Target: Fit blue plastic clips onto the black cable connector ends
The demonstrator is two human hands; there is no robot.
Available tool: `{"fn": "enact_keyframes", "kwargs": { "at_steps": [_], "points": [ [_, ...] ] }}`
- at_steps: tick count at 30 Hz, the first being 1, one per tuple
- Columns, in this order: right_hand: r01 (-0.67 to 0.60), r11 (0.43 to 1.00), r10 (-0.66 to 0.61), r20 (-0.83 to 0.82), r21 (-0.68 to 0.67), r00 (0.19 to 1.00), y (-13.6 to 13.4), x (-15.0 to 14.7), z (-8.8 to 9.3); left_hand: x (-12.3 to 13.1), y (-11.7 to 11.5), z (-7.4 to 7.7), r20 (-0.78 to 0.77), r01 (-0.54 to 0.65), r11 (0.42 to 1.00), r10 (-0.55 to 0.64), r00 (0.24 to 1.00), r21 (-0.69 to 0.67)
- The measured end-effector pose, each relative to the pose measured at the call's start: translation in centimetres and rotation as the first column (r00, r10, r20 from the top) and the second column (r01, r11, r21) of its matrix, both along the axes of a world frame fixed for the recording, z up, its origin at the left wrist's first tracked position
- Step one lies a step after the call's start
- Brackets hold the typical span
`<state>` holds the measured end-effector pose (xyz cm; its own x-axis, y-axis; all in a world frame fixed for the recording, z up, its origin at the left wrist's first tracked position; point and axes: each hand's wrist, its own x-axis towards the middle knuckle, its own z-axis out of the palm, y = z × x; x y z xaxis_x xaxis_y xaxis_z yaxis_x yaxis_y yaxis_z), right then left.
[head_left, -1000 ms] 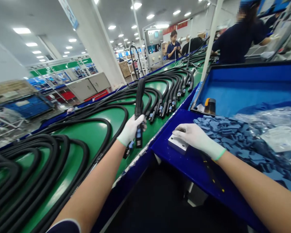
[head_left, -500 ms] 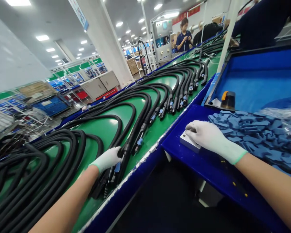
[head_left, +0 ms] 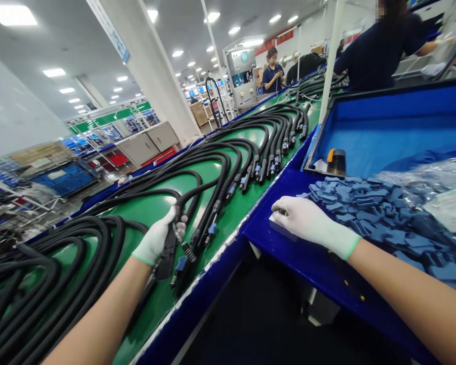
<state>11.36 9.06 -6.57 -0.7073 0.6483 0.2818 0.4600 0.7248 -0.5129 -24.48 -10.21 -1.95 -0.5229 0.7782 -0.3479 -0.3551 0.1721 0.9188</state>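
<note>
1. My left hand (head_left: 157, 238) is closed around a black cable's connector (head_left: 168, 258) on the green belt (head_left: 228, 218). It looks stiff and springy, so hold there.
2. My right hand (head_left: 309, 220) rests flat on a metal block (head_left: 278, 229) — no grip.

- White knit cloth gloves on the left hand (head_left: 157, 238) and right hand (head_left: 311, 220), matt and slightly fuzzy, with green cuff edging
- Black cables (head_left: 216, 165) in ribbed plastic conduit, with a dull sheen
- Black moulded plastic grip (head_left: 169, 253), smooth and semi-matt
- Blue plastic connector parts (head_left: 213, 228), smooth and slightly shiny
- Green desk (head_left: 228, 213), smooth and glossy, with streaks of reflected light
- Blue tray (head_left: 262, 223), glossy plastic
- Pale block (head_left: 278, 228), smooth; metal, by its look
- Blue foam pieces (head_left: 361, 213), matt and soft-looking
- Clear plastic bag (head_left: 425, 182), thin, crinkled and shiny
- Blue bin lining (head_left: 380, 132), matt and felt-like
</note>
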Motion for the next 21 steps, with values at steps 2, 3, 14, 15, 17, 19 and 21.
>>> {"fn": "enact_keyframes", "kwargs": {
  "at_steps": [2, 3, 14, 15, 17, 19, 21],
  "points": [
    [-0.094, 0.993, 0.087, -0.093, -0.075, 0.992, -1.7, -0.3, 0.7, 3.2, 2.2, -0.9, 0.061, 0.048, 0.989, -0.057, 0.997, 0.141],
    [-0.160, 0.977, 0.138, -0.149, -0.144, 0.979, -2.7, -0.5, 1.1, 4.8, 3.2, -1.3, 0.079, 0.074, 0.977, -0.091, 0.993, 0.198],
    [-0.249, 0.772, 0.027, -0.362, -0.584, 0.932, -7.0, -2.4, 0.5, 14.8, 8.8, -3.7, -0.052, 0.162, 0.901, -0.155, 0.987, 0.403],
    [-0.257, 0.747, 0.010, -0.376, -0.613, 0.927, -6.8, -2.4, 0.4, 15.1, 9.0, -3.8, -0.093, 0.158, 0.901, -0.131, 0.987, 0.405],
    [-0.294, 0.690, 0.002, -0.404, -0.662, 0.915, -6.5, -2.4, 0.2, 15.4, 9.3, -3.9, -0.169, 0.145, 0.902, -0.081, 0.982, 0.407],
    [-0.357, 0.652, 0.041, -0.439, -0.669, 0.898, -6.2, -2.4, 0.0, 15.7, 9.5, -4.1, -0.232, 0.127, 0.903, -0.031, 0.972, 0.410],
    [-0.385, 0.661, 0.091, -0.441, -0.644, 0.893, -6.0, -2.4, -0.2, 16.0, 9.7, -4.2, -0.281, 0.109, 0.904, 0.013, 0.960, 0.413]
  ]
}}
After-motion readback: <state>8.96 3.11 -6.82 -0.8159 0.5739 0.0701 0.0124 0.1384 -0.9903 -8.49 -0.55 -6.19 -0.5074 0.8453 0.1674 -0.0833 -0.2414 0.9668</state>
